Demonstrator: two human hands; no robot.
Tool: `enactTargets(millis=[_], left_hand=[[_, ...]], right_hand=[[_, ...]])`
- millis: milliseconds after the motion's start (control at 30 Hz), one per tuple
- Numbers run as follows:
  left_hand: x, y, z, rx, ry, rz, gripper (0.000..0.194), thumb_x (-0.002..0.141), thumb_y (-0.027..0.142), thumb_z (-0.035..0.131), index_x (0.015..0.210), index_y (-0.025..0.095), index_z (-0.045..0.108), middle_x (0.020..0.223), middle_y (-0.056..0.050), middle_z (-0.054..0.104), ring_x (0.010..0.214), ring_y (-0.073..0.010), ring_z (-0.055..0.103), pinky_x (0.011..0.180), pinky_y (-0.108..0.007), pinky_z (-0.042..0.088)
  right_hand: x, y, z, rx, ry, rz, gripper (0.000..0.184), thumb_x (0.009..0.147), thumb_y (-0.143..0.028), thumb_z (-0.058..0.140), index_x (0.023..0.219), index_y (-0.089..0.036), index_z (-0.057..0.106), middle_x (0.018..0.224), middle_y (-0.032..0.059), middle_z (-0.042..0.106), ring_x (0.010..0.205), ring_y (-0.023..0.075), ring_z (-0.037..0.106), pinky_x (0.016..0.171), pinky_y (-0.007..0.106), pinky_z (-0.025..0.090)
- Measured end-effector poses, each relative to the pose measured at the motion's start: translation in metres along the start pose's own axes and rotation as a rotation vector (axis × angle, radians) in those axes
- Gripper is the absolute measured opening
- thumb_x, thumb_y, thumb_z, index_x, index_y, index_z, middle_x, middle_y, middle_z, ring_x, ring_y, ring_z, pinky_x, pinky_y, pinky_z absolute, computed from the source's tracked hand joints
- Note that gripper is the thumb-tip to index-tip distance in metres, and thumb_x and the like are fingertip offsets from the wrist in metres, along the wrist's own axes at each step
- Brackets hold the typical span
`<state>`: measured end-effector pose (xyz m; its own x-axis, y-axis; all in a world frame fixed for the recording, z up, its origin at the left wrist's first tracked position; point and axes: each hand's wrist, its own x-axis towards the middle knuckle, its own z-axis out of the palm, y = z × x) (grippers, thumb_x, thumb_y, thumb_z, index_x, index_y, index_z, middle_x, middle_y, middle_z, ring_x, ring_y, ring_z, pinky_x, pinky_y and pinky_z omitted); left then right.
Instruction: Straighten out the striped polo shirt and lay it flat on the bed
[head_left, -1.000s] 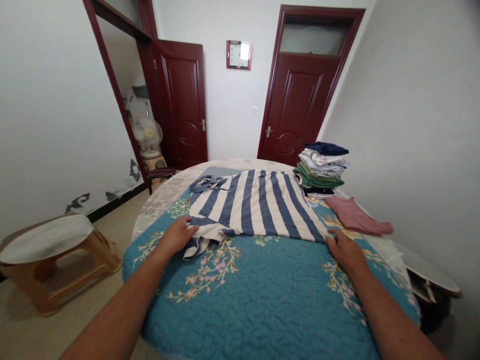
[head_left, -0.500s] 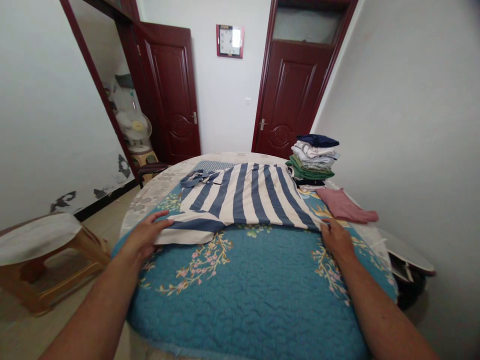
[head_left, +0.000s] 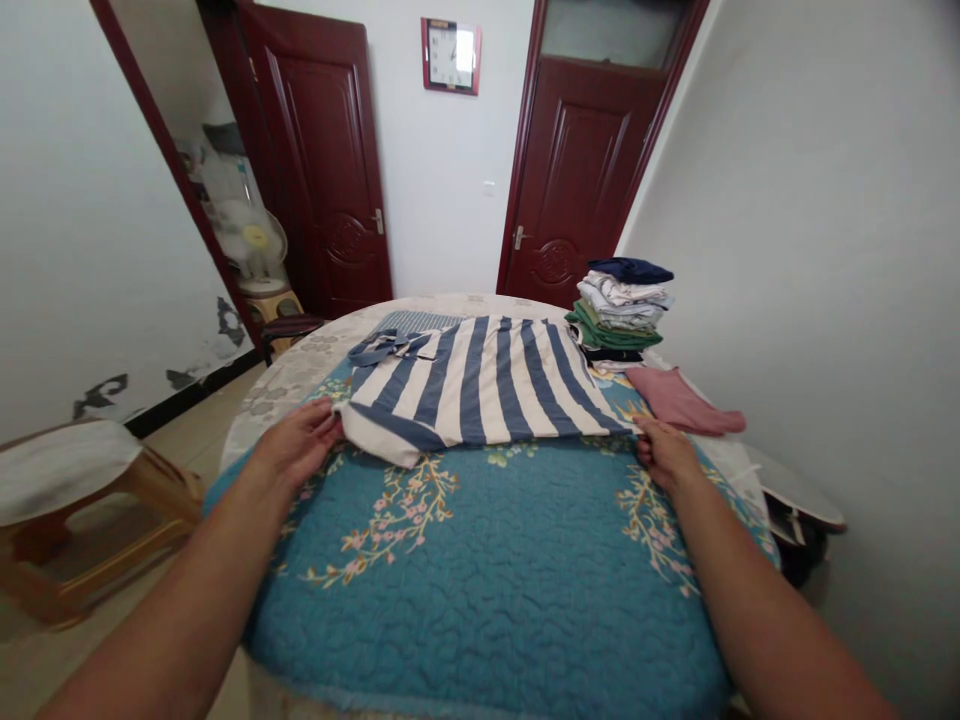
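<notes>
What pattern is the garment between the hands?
The garment has navy and cream stripes; head view shows it best.

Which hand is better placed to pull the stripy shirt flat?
Probably the left hand: it grips the striped shirt's bunched lower corner, while the right hand only reaches the other edge.

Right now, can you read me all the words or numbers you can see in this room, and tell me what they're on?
Nothing here can be read for sure.
Wall clock: the marks on its face are too small to read, and glare covers part of it.
Electric fan: its yellow centre is too small and blurred to show any writing.
</notes>
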<state>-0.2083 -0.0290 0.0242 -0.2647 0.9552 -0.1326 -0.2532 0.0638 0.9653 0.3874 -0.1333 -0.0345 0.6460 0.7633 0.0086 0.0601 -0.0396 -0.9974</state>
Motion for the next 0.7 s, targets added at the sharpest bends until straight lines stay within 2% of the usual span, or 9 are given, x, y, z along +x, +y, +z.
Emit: enactTargets(millis=[67,133,200,267,333,400,500,600,700], left_hand=[[0.013,-0.004,0.006,-0.002,0.060,0.030,0.027,0.072,0.012,0.068,0.097,0.020,0.066,0.100,-0.007,0.072,0.097,-0.0184,0.073,0.088,-0.031,0.062],[0.018,-0.010,0.009,0.176,0.049,0.146,0.034,0.072,0.016,0.069,0.106,0.021,0.068,0.109,-0.008,0.073,0.110,-0.0220,0.071,0.096,-0.035,0.060],[0.015,-0.017,0.010,0.470,-0.027,0.310,0.040,0.074,0.024,0.071,0.114,0.022,0.070,0.121,-0.010,0.073,0.123,-0.0284,0.067,0.103,-0.042,0.057],[0.010,-0.023,0.010,0.748,-0.137,0.514,0.044,0.078,0.031,0.072,0.120,0.022,0.072,0.132,-0.012,0.070,0.133,-0.0330,0.061,0.112,-0.049,0.051],[0.008,-0.027,0.013,0.924,-0.244,0.697,0.047,0.079,0.034,0.072,0.124,0.022,0.072,0.138,-0.014,0.066,0.137,-0.0345,0.057,0.119,-0.053,0.044],[0.008,-0.030,0.018,1.035,-0.347,0.811,0.051,0.079,0.035,0.073,0.129,0.022,0.072,0.142,-0.016,0.063,0.137,-0.0352,0.057,0.121,-0.054,0.042],[0.012,-0.033,0.025,1.172,-0.456,0.884,0.043,0.079,0.035,0.074,0.119,0.022,0.078,0.143,-0.017,0.062,0.137,-0.0375,0.056,0.120,-0.056,0.042],[0.011,-0.029,0.027,1.180,-0.499,0.878,0.024,0.085,0.034,0.067,0.099,0.022,0.081,0.137,-0.016,0.067,0.132,-0.0344,0.060,0.119,-0.054,0.042],[0.004,-0.018,0.028,1.159,-0.580,0.793,0.024,0.088,0.038,0.065,0.102,0.028,0.082,0.134,-0.010,0.072,0.128,-0.0318,0.063,0.121,-0.056,0.038]], right_hand=[[-0.001,0.002,0.003,0.028,0.024,-0.006,0.049,0.071,-0.053,0.078,0.103,-0.017,0.070,0.059,-0.0069,0.049,0.048,0.0106,0.044,0.044,0.021,0.032],[-0.004,0.005,0.003,-0.107,0.045,-0.050,0.048,0.078,-0.056,0.073,0.106,-0.017,0.073,0.059,-0.0047,0.055,0.049,0.0124,0.050,0.047,0.023,0.039],[-0.006,0.009,0.000,-0.284,0.047,-0.096,0.048,0.084,-0.054,0.065,0.113,-0.017,0.075,0.061,-0.0019,0.061,0.051,0.0154,0.056,0.050,0.026,0.044],[-0.007,0.012,-0.003,-0.412,0.019,-0.135,0.051,0.085,-0.044,0.060,0.126,-0.018,0.074,0.065,-0.0002,0.066,0.053,0.0177,0.060,0.054,0.029,0.048],[-0.007,0.014,-0.004,-0.525,-0.003,-0.191,0.057,0.082,-0.035,0.057,0.135,-0.018,0.070,0.074,0.0021,0.071,0.059,0.0194,0.064,0.062,0.032,0.053],[-0.006,0.016,-0.003,-0.667,0.005,-0.303,0.060,0.079,-0.030,0.054,0.135,-0.018,0.070,0.096,0.0075,0.077,0.078,0.0227,0.070,0.078,0.036,0.056],[-0.005,0.018,0.000,-0.834,0.031,-0.478,0.052,0.082,-0.030,0.051,0.127,-0.016,0.074,0.125,0.0131,0.073,0.111,0.0272,0.068,0.103,0.040,0.051],[-0.005,0.021,-0.001,-0.900,0.023,-0.514,0.046,0.089,-0.033,0.048,0.122,-0.016,0.075,0.125,0.0138,0.073,0.116,0.0285,0.067,0.108,0.042,0.049],[-0.004,0.023,-0.004,-0.927,0.030,-0.518,0.042,0.093,-0.035,0.046,0.117,-0.017,0.077,0.120,0.0131,0.075,0.116,0.0286,0.067,0.108,0.041,0.049]])
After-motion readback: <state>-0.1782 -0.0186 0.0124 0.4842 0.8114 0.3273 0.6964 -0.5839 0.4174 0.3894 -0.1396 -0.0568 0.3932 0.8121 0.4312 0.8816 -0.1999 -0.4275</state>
